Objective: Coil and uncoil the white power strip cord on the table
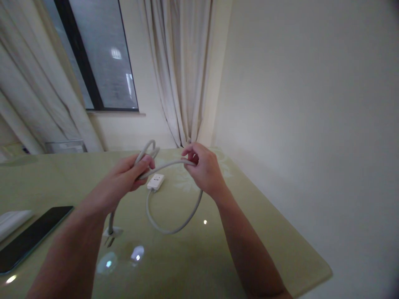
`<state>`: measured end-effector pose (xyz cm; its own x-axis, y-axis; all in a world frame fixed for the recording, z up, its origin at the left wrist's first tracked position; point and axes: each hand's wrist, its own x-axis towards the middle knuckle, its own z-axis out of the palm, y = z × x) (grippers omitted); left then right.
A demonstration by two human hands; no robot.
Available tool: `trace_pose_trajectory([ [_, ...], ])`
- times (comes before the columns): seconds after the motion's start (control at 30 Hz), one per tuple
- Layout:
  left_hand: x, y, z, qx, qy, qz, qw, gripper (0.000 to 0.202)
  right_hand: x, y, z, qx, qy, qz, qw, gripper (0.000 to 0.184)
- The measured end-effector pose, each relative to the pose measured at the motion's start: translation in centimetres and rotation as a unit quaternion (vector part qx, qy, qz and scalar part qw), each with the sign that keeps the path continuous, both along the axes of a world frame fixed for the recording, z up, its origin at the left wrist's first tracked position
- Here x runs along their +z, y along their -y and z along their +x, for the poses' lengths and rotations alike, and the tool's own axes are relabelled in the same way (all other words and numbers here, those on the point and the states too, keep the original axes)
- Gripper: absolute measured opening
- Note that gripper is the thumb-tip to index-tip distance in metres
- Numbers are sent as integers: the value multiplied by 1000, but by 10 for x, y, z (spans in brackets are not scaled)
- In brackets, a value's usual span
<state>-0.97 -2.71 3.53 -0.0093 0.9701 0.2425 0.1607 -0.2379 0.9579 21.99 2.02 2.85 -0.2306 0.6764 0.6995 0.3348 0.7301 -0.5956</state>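
Both my hands hold a grey power cord [174, 226] above a green glass-topped table [249, 232]. My left hand [126, 178] is closed round a folded loop of the cord, which sticks up past the fingers. My right hand [202, 168] pinches the cord a little to the right. Between them the cord runs level, then drops in a wide loop below my right wrist. The white socket block [156, 182] lies on the table under the hands. The plug [110, 234] with its metal prongs hangs below my left forearm.
A dark phone or tablet [29, 238] lies at the table's left edge beside a white object [12, 222]. A window with pale curtains [177, 70] stands behind the table. A bare wall is on the right, past the table's right edge.
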Motion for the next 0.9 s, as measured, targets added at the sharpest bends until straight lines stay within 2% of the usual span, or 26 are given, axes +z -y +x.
trace_pose_trajectory([
  [0.07, 5, 3, -11, -25, 114, -26, 993, 38, -2, -11, 6, 23, -91, -66, 993, 20],
  [0.13, 11, 5, -20, -58, 226, -32, 972, 27, -4, -21, 12, 55, -154, -128, 978, 37],
  [0.23, 17, 7, -31, -84, 344, -23, 935, 25, -5, -31, 19, 66, -215, -160, 961, 48],
  [0.3, 17, 6, -35, -97, 350, -33, 931, 28, -4, -33, 22, 63, -244, -154, 955, 45],
  [0.4, 8, 5, -32, -117, 274, -60, 953, 23, -1, -27, 20, 13, -256, -84, 963, 32],
  [0.5, -1, 4, -18, -136, 207, -55, 967, 35, -1, -17, 13, -82, -201, 20, 976, 25],
  [0.6, -5, 5, -2, -178, 185, -43, 965, 50, 0, -9, 7, -146, -128, 76, 978, 25],
  [0.67, -5, 6, 4, -213, 187, -43, 958, 57, 0, -7, 6, -165, -96, 98, 977, 25],
  [0.77, -1, 11, 7, -269, 226, -43, 935, 43, -2, -11, 7, -162, -61, 110, 979, 25],
  [0.83, 1, 15, 8, -298, 284, -33, 911, 34, -5, -15, 5, -132, -60, 86, 986, 27],
  [0.9, 4, 18, 9, -323, 351, -10, 879, 34, -11, -22, 2, -79, -72, 35, 994, 31],
])
